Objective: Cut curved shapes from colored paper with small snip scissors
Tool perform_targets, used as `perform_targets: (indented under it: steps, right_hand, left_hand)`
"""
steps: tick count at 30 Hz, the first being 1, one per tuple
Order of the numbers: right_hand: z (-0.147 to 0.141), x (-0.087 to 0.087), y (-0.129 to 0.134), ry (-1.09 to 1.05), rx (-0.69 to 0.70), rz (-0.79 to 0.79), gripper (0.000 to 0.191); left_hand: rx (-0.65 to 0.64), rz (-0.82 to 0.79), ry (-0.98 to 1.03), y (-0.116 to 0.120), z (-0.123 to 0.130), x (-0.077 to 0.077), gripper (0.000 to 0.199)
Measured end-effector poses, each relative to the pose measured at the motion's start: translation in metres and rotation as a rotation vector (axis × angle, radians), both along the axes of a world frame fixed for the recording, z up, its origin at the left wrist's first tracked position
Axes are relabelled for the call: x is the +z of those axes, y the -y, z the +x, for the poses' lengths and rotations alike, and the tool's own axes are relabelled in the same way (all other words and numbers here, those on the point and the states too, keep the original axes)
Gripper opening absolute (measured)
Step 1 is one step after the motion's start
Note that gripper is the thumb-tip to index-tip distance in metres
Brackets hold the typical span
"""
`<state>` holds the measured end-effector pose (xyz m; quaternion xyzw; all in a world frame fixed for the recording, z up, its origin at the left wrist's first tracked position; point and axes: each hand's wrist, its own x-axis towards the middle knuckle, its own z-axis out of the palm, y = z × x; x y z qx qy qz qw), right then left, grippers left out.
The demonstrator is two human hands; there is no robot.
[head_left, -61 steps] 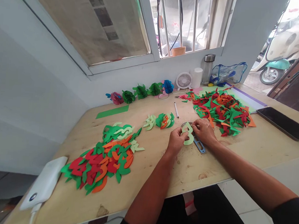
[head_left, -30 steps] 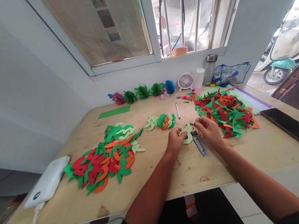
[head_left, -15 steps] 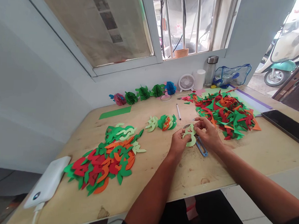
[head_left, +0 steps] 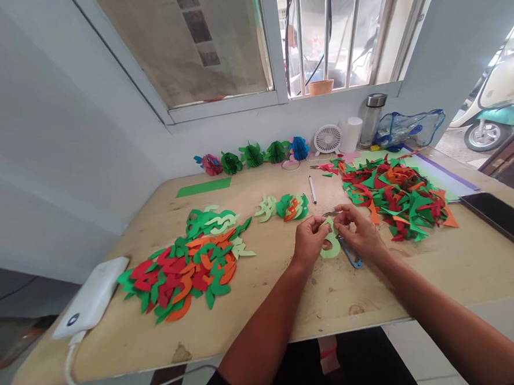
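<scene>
My left hand pinches a pale green paper cutout with a curved, hooked outline. Close against it, my right hand has its thumb and fingers closed at the cutout's upper right edge. Under my hands lies a blue-handled tool, mostly covered, so its kind is unclear. Left of my hands sit a small green and orange folded paper bundle and several pale green cutouts. A large pile of red, orange and green cut shapes spreads on the left.
Paper scraps are heaped at right, near a black phone. A pen, green strip, finished paper balls, small fan and glass bottle stand farther back. A white power bank lies at left.
The view has shifted slightly. My left fingers have moved up along the pale green cutout, closer to my right fingers, and more of its lower curve shows.
</scene>
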<state>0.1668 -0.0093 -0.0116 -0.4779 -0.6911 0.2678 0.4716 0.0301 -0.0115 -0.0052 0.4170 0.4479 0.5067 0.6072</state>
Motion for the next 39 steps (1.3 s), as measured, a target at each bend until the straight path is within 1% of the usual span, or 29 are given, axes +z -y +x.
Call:
perform_targets:
  steps: [5, 10, 13, 18, 25, 33, 39]
  right_hand:
    - [0.0, 0.001, 0.001, -0.007, 0.016, -0.006, 0.024]
    - [0.001, 0.005, 0.001, 0.037, -0.036, 0.022, 0.014]
    - [0.001, 0.008, 0.003, 0.083, -0.043, 0.021, 0.008]
    - [0.0, 0.01, 0.004, 0.128, -0.03, 0.033, 0.01]
    - [0.001, 0.005, 0.002, 0.082, 0.011, 0.058, 0.01]
    - [0.002, 0.002, 0.001, 0.087, 0.014, 0.057, 0.007]
    - [0.001, 0.002, 0.0, 0.099, 0.0, 0.076, 0.006]
  left_hand:
    - [0.027, -0.012, -0.001, 0.0, -0.001, 0.002, 0.023]
    - [0.09, -0.01, -0.009, -0.001, -0.001, 0.003, 0.021]
    - [0.086, -0.007, -0.043, -0.002, -0.001, 0.001, 0.02]
    - [0.079, 0.024, -0.134, -0.001, -0.002, 0.001, 0.016]
    - [0.07, 0.117, -0.229, 0.001, -0.002, -0.001, 0.015]
    - [0.083, 0.157, -0.264, -0.001, -0.002, -0.004, 0.012]
    - [0.074, 0.162, -0.256, -0.001, -0.002, -0.006, 0.014]
